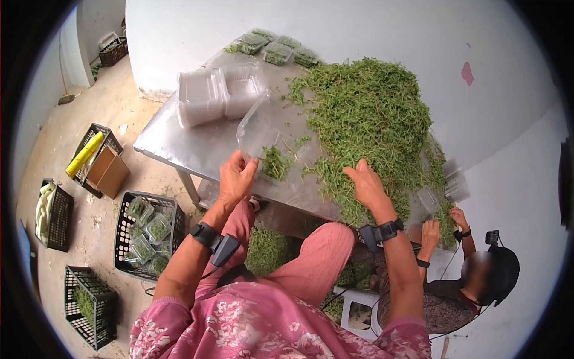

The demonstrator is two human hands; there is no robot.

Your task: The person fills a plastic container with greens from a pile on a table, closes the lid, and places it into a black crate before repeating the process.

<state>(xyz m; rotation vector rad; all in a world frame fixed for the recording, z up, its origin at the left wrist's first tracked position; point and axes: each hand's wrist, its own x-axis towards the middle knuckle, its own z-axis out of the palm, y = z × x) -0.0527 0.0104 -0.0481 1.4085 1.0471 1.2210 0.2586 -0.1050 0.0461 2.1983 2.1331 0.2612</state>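
Observation:
My left hand [238,175] pinches the near-left edge of an open clear plastic clamshell box [258,133]. A small clump of green sprigs [275,164] lies in the box, just right of my fingertips. On the right, my right hand [368,184] is at the near side of a big heap of green sprigs [373,113]. Its fingers are curled, and whatever they hold is hidden. The heap covers much of the metal table [164,139].
Stacked clear boxes [202,99] stand at the table's left, with filled boxes [278,52] behind. A co-worker [442,299] works at the right end. Crates sit on the floor at left, one crate [122,272] with filled boxes. More greens [266,248] lie under the table.

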